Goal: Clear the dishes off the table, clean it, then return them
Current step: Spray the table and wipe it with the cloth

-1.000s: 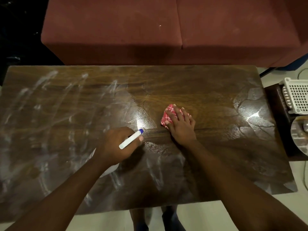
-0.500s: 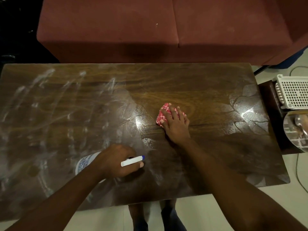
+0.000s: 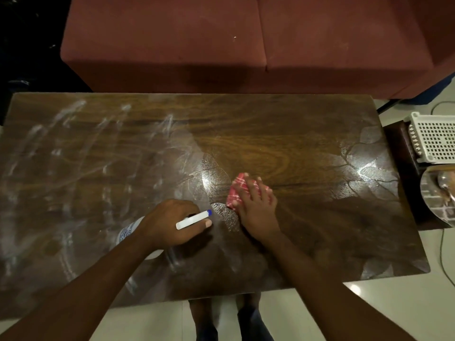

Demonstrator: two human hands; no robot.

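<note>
A dark wooden table (image 3: 283,134) fills the view, its left half streaked with white smears. My left hand (image 3: 170,223) grips a white spray bottle (image 3: 192,219) with a blue nozzle tip, held low over the table's near middle; the bottle's body shows under my wrist. My right hand (image 3: 256,207) presses flat on a red-and-white checked cloth (image 3: 237,189) just right of the nozzle, fingers spread over it. Wet patches shine on the wood around the cloth.
A dark red sofa (image 3: 246,40) stands along the table's far edge. On a low stand at the right sit a white perforated basket (image 3: 433,139) and a steel plate (image 3: 435,195). My feet (image 3: 231,318) show below the near edge, on a pale tiled floor.
My right hand slid the cloth back toward me and slightly right. My left hand dropped toward me with the bottle, then moved up a little closer to the cloth.
</note>
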